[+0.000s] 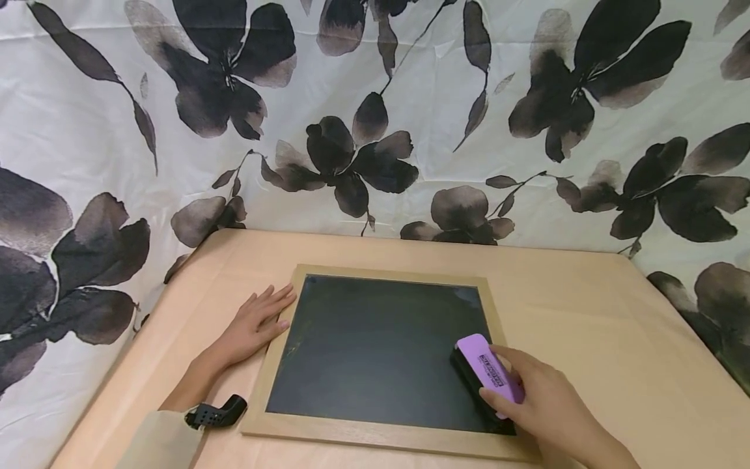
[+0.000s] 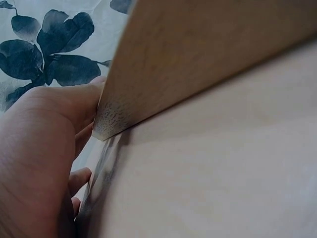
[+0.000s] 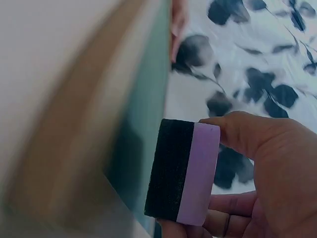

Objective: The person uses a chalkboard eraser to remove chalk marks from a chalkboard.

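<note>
A small chalkboard (image 1: 375,352) with a light wooden frame (image 1: 351,426) lies on the table. On its left side rests my left hand (image 1: 252,332), fingers stretched out against the frame's edge. The left wrist view has this hand (image 2: 39,148) beside a brown wooden face (image 2: 198,59). My right hand (image 1: 553,397) grips a purple block eraser (image 1: 489,368) with a black felt side, over the board's lower right part. Seen end-on in the right wrist view, the eraser (image 3: 198,173) sits between thumb and fingers, its felt facing the greenish board surface (image 3: 141,114).
The board lies on a light tan tabletop (image 1: 586,312), whose far edge meets a white cloth (image 1: 445,150) printed with dark flowers. A black band (image 1: 217,413) circles the left wrist beside a beige sleeve (image 1: 166,440).
</note>
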`<state>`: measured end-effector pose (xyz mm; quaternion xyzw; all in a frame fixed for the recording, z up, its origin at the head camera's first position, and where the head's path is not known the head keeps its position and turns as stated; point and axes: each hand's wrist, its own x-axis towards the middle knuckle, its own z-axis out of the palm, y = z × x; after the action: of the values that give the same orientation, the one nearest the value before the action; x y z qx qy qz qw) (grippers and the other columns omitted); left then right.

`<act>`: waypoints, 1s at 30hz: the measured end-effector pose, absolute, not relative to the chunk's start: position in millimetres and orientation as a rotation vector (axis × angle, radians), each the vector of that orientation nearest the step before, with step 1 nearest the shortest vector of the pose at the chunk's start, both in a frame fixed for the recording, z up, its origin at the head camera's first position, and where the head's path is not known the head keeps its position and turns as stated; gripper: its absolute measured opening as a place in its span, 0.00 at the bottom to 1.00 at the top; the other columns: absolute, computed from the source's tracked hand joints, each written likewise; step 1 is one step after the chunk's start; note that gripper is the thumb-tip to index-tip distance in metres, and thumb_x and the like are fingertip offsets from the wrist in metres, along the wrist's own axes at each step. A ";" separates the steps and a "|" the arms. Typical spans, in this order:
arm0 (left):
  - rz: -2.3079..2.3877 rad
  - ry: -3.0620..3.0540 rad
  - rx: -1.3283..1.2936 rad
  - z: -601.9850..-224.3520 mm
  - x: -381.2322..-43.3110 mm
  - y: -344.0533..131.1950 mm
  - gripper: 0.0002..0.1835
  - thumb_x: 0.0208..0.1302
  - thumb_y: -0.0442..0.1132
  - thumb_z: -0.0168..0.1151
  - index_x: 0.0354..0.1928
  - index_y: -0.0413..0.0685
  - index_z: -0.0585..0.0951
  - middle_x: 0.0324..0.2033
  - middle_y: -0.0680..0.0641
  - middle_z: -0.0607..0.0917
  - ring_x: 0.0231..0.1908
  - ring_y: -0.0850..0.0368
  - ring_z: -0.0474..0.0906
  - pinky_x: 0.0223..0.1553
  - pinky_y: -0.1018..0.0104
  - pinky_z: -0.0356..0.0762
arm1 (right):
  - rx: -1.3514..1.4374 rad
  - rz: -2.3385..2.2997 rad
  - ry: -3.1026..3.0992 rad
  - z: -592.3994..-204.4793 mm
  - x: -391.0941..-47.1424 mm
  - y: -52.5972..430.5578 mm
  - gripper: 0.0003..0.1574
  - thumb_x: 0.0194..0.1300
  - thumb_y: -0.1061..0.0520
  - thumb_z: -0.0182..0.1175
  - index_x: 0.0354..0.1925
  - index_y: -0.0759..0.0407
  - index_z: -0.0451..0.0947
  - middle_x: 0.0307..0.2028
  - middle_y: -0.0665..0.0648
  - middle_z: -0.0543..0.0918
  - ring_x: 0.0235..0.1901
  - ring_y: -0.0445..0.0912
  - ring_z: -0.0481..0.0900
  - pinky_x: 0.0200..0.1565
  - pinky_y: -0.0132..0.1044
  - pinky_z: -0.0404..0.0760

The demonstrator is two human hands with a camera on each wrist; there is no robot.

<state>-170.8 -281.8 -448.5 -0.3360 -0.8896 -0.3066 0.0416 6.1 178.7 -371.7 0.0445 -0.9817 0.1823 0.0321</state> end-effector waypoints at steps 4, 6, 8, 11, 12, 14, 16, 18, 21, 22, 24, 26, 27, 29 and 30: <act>-0.940 -2.711 -1.035 -450.0 -171.4 -281.4 0.31 0.68 0.46 0.58 0.69 0.43 0.66 0.70 0.42 0.61 0.69 0.32 0.48 0.63 0.32 0.38 | 0.099 0.558 -2.965 -364.7 -8.0 203.8 0.45 0.51 0.37 0.71 0.60 0.60 0.72 0.22 0.47 0.71 0.22 0.40 0.67 0.22 0.31 0.64; -0.941 -2.716 -1.036 -450.7 -171.3 -281.7 0.31 0.68 0.46 0.58 0.70 0.44 0.66 0.70 0.42 0.61 0.69 0.33 0.48 0.63 0.32 0.38 | 0.070 0.554 -2.949 -365.2 -14.9 219.4 0.45 0.52 0.39 0.71 0.59 0.62 0.72 0.21 0.48 0.71 0.21 0.41 0.67 0.21 0.32 0.63; -0.937 -2.720 -1.039 -451.5 -171.7 -281.9 0.31 0.68 0.46 0.58 0.70 0.45 0.66 0.70 0.42 0.61 0.69 0.33 0.48 0.63 0.32 0.38 | 0.031 0.545 -2.937 -368.7 -20.6 234.6 0.44 0.53 0.39 0.70 0.59 0.65 0.71 0.21 0.49 0.72 0.20 0.41 0.67 0.20 0.32 0.63; -0.930 -2.726 -1.038 -451.3 -172.2 -280.8 0.31 0.68 0.47 0.58 0.70 0.45 0.66 0.70 0.43 0.61 0.70 0.34 0.47 0.64 0.33 0.37 | -0.055 0.535 -2.935 -376.0 -27.7 252.6 0.45 0.55 0.39 0.68 0.59 0.68 0.70 0.21 0.51 0.72 0.19 0.43 0.67 0.19 0.34 0.62; -0.926 -2.726 -1.039 -451.5 -172.5 -280.7 0.31 0.68 0.47 0.58 0.70 0.45 0.66 0.70 0.43 0.61 0.70 0.34 0.47 0.64 0.33 0.37 | -0.082 0.531 -2.937 -378.8 -30.2 257.8 0.46 0.56 0.38 0.67 0.59 0.69 0.69 0.21 0.52 0.72 0.19 0.44 0.67 0.19 0.34 0.62; -0.926 -2.723 -1.038 -452.0 -172.9 -280.8 0.31 0.68 0.47 0.58 0.70 0.45 0.66 0.70 0.43 0.61 0.70 0.34 0.47 0.64 0.33 0.38 | -0.133 0.527 -2.945 -383.5 -35.1 266.4 0.47 0.57 0.37 0.66 0.59 0.71 0.68 0.22 0.53 0.74 0.20 0.45 0.68 0.19 0.36 0.63; -0.929 -2.722 -1.037 -452.9 -172.8 -280.9 0.31 0.68 0.47 0.58 0.70 0.46 0.66 0.70 0.43 0.61 0.70 0.34 0.47 0.64 0.33 0.38 | -0.181 0.522 -2.963 -387.4 -39.1 272.5 0.49 0.57 0.35 0.64 0.59 0.72 0.67 0.24 0.54 0.75 0.21 0.45 0.69 0.19 0.37 0.64; -0.932 -2.716 -1.034 -453.9 -172.8 -280.8 0.31 0.68 0.47 0.58 0.70 0.46 0.66 0.70 0.43 0.61 0.70 0.34 0.47 0.64 0.33 0.38 | -0.218 0.520 -2.984 -390.5 -42.0 277.1 0.52 0.57 0.33 0.63 0.59 0.74 0.66 0.26 0.55 0.77 0.22 0.46 0.71 0.19 0.38 0.65; -0.931 -2.706 -1.037 -454.7 -173.3 -280.6 0.31 0.68 0.47 0.58 0.70 0.46 0.66 0.70 0.42 0.61 0.69 0.34 0.48 0.63 0.33 0.38 | -0.256 0.517 -3.005 -394.8 -44.5 279.4 0.54 0.57 0.31 0.62 0.60 0.75 0.65 0.27 0.58 0.79 0.24 0.48 0.73 0.20 0.39 0.67; -0.931 -2.704 -1.038 -454.6 -173.4 -280.7 0.31 0.68 0.47 0.58 0.70 0.46 0.66 0.70 0.42 0.61 0.69 0.34 0.48 0.63 0.33 0.38 | -0.262 0.517 -3.010 -396.2 -44.9 279.6 0.55 0.57 0.31 0.62 0.60 0.75 0.65 0.28 0.58 0.79 0.24 0.49 0.73 0.20 0.39 0.67; -0.930 -2.707 -1.038 -454.8 -173.7 -280.6 0.31 0.68 0.47 0.58 0.70 0.46 0.66 0.70 0.42 0.61 0.69 0.34 0.48 0.64 0.33 0.38 | -0.269 0.510 -3.012 -398.6 -45.5 279.9 0.55 0.56 0.30 0.62 0.60 0.75 0.66 0.29 0.59 0.79 0.25 0.50 0.74 0.20 0.39 0.68; -0.928 -2.712 -1.040 -454.7 -174.0 -280.4 0.31 0.68 0.47 0.58 0.70 0.46 0.66 0.70 0.43 0.61 0.70 0.33 0.47 0.64 0.33 0.38 | -0.272 0.502 -3.014 -399.9 -45.3 279.2 0.56 0.56 0.30 0.62 0.60 0.75 0.66 0.29 0.60 0.79 0.26 0.50 0.74 0.20 0.40 0.68; -0.926 -2.717 -1.041 -454.6 -174.3 -280.3 0.31 0.68 0.47 0.58 0.70 0.46 0.66 0.70 0.43 0.61 0.70 0.33 0.47 0.64 0.33 0.38 | -0.273 0.495 -3.015 -400.1 -45.1 278.6 0.56 0.56 0.30 0.62 0.59 0.75 0.66 0.30 0.60 0.79 0.26 0.50 0.74 0.20 0.40 0.68; -0.920 -2.717 -1.040 -453.7 -174.7 -280.3 0.31 0.68 0.47 0.58 0.70 0.46 0.66 0.70 0.42 0.61 0.69 0.33 0.47 0.64 0.33 0.38 | -0.278 0.479 -3.020 -400.3 -44.9 277.7 0.56 0.56 0.29 0.62 0.60 0.75 0.66 0.31 0.62 0.79 0.26 0.51 0.74 0.20 0.40 0.68; -0.919 -2.718 -1.038 -452.9 -174.7 -280.2 0.31 0.67 0.47 0.58 0.70 0.46 0.66 0.70 0.43 0.61 0.69 0.33 0.48 0.64 0.33 0.38 | -0.281 0.470 -3.024 -400.0 -44.7 277.3 0.57 0.56 0.28 0.61 0.60 0.76 0.66 0.32 0.64 0.79 0.27 0.52 0.74 0.20 0.41 0.68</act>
<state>-174.7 -280.2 -452.9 -0.3399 -0.8898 -0.3010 0.0453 -44.7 277.3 -400.0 -0.0912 -0.9834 0.1529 0.0340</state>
